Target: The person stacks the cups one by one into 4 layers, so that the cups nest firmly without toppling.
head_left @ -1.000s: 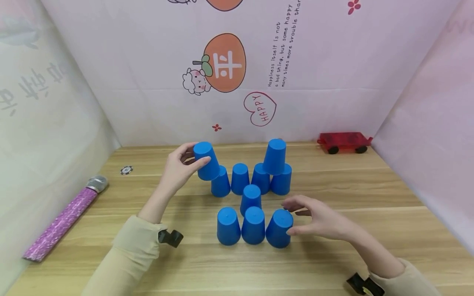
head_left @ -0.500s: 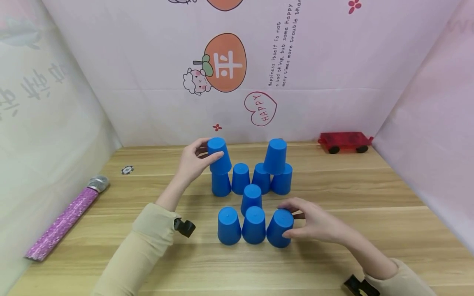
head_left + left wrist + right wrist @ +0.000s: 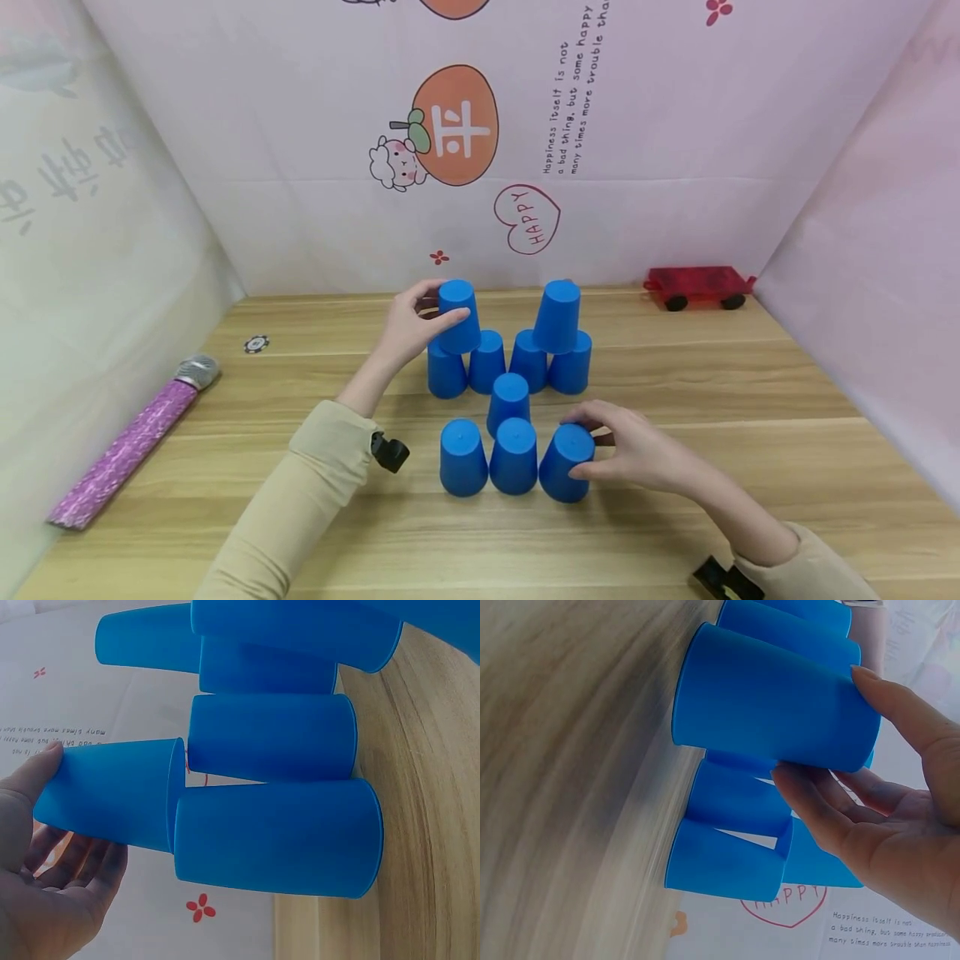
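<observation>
My left hand [image 3: 412,325] grips an upside-down blue cup [image 3: 459,321] between thumb and fingers. That cup [image 3: 112,795] sits over the gap between the two left cups of the back row, its rim at their bases; whether its weight rests there I cannot tell. On the right of that row, another blue cup [image 3: 558,317] stands across two cups. At the front, my right hand [image 3: 637,450] holds the rightmost cup [image 3: 566,467] of a row of three, thumb on the near side, fingers behind. Beside it are the middle cup [image 3: 514,458] and left cup [image 3: 462,458].
A single blue cup [image 3: 508,404] stands between the front and back rows. On the wooden table [image 3: 750,467] lie a pink glittery microphone [image 3: 135,442] and a poker chip [image 3: 257,344] at left. A red toy wagon [image 3: 699,287] stands at the back right, near the printed cloth.
My left hand has carried its cup rightward, from beside the leftmost back cup to over the gap between two cups. My right hand has closed in on the front right cup.
</observation>
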Action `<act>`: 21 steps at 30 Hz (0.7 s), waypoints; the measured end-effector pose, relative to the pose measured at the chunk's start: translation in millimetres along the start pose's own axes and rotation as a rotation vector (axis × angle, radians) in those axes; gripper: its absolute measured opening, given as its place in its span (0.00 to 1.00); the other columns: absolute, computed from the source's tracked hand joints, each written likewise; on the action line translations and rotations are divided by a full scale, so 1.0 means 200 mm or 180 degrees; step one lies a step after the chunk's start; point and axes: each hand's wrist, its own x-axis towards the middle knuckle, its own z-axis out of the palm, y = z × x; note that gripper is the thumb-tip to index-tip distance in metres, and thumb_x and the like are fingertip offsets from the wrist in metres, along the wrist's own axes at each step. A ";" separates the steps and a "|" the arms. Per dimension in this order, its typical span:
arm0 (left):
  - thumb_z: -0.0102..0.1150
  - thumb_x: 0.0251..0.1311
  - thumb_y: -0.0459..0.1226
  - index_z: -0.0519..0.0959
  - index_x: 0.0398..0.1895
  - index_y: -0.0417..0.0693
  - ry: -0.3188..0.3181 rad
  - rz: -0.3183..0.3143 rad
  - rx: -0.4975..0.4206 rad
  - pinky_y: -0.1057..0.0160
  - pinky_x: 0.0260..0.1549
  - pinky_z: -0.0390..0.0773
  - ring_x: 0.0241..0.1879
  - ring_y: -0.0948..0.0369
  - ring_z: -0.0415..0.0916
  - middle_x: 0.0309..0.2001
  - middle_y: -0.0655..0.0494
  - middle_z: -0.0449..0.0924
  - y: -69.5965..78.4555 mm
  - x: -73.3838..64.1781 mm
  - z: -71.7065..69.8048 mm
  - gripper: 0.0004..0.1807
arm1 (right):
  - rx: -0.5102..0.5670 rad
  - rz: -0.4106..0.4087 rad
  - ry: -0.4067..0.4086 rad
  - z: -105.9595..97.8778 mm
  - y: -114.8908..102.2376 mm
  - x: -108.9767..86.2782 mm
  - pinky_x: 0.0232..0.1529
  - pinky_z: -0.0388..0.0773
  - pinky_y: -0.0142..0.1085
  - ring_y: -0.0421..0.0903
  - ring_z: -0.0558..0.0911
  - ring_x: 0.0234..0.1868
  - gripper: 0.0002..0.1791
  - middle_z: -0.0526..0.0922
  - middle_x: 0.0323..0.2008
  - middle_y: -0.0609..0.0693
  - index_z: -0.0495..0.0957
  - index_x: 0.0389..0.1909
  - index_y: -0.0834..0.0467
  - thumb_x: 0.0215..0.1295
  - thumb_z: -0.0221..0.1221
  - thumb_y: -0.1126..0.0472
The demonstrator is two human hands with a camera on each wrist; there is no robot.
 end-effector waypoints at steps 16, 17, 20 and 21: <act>0.64 0.55 0.48 0.70 0.61 0.51 -0.0060 -0.0015 0.0038 0.49 0.57 0.74 0.57 0.51 0.74 0.56 0.48 0.75 -0.01 0.00 0.01 0.30 | -0.0018 0.0024 0.0013 0.00 -0.01 0.01 0.44 0.82 0.50 0.55 0.79 0.49 0.27 0.79 0.47 0.57 0.72 0.51 0.63 0.54 0.67 0.53; 0.64 0.55 0.48 0.70 0.61 0.50 -0.0073 -0.0009 0.0031 0.48 0.57 0.74 0.57 0.50 0.74 0.56 0.48 0.75 -0.01 0.00 0.02 0.30 | -0.0018 0.0028 0.0014 0.00 -0.01 0.01 0.45 0.82 0.50 0.55 0.79 0.49 0.27 0.79 0.47 0.57 0.72 0.51 0.63 0.54 0.67 0.53; 0.64 0.55 0.47 0.70 0.61 0.49 -0.0092 -0.0009 0.0012 0.48 0.57 0.74 0.57 0.50 0.73 0.56 0.47 0.75 -0.01 0.00 0.02 0.30 | -0.0037 0.0041 0.0016 0.00 -0.01 0.00 0.44 0.82 0.49 0.55 0.79 0.49 0.27 0.79 0.47 0.57 0.72 0.51 0.63 0.54 0.67 0.53; 0.64 0.55 0.47 0.70 0.61 0.49 -0.0098 -0.0006 0.0004 0.48 0.57 0.74 0.57 0.50 0.73 0.56 0.47 0.75 -0.01 0.00 0.02 0.30 | -0.0041 0.0045 0.0016 0.00 -0.01 0.00 0.44 0.82 0.49 0.55 0.79 0.49 0.27 0.79 0.47 0.57 0.72 0.51 0.63 0.54 0.67 0.53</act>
